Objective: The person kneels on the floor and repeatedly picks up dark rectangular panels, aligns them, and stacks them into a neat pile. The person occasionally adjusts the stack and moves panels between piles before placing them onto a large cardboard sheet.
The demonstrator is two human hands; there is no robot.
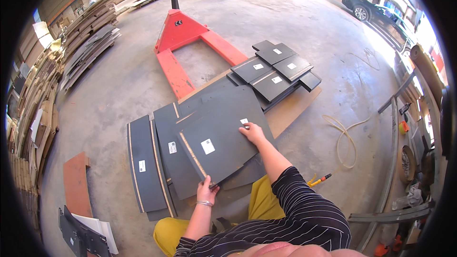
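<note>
In front of me a large dark grey board (223, 128) lies tilted over other dark panels, with a pale strip along its left edge and a white label (207, 146) on its face. My left hand (207, 191), a bracelet on its wrist, is closed around the board's near corner. My right hand (253, 134) is over the board's right part, its fingers bunched at a small white label (244, 121), which they seem to pinch. Below and left are another dark panel (172, 162) and a long narrow dark panel (143, 166), both labelled.
Beyond the boards stands a red pallet jack (181, 31). A stack of smaller dark panels (276, 69) sits on brown sheet material (297, 109) at right. A pale hose (343, 131) curls on the floor. Board piles (88, 43) line the left; metal framing (392, 152) runs along the right.
</note>
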